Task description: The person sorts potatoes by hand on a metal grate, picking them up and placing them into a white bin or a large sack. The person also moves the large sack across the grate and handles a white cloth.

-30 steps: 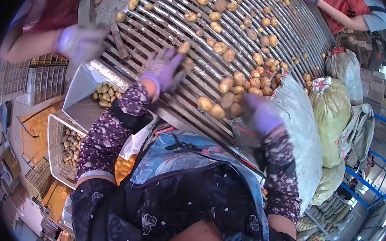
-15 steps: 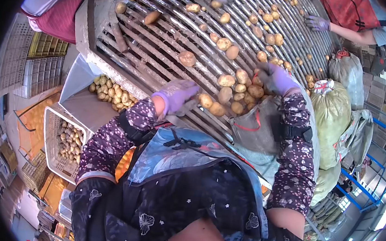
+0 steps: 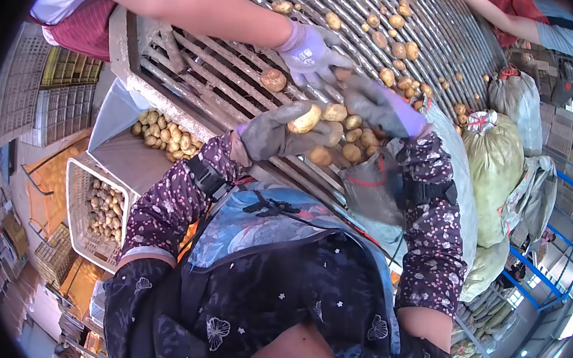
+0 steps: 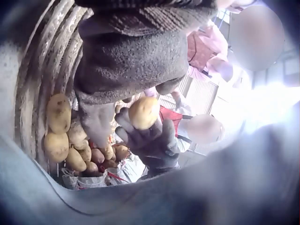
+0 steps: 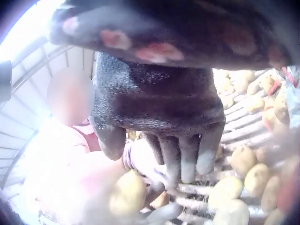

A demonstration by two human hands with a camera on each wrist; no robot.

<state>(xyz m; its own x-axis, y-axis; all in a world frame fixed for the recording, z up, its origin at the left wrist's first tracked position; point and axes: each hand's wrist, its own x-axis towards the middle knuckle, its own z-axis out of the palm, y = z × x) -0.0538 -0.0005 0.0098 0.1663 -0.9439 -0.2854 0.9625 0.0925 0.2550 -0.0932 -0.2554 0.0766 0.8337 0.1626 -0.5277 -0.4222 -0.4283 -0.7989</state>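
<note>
Left hand (image 3: 266,134) in rough grey glove (image 4: 131,68), curled round smooth oval potato (image 3: 304,119), right hand (image 3: 380,108) straight-fingered

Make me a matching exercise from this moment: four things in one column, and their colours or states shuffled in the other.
Column 1
1. Left hand
2. Left sleeve
3. Right hand
4. Crate beside the left sleeve

Column 2
A. White, with potatoes inside
B. Fingers extended in the right wrist view
C. Holding a potato in its grip
D. Dark, covered in pale flecks

Right pairs: 1-C, 2-D, 3-B, 4-A
</note>
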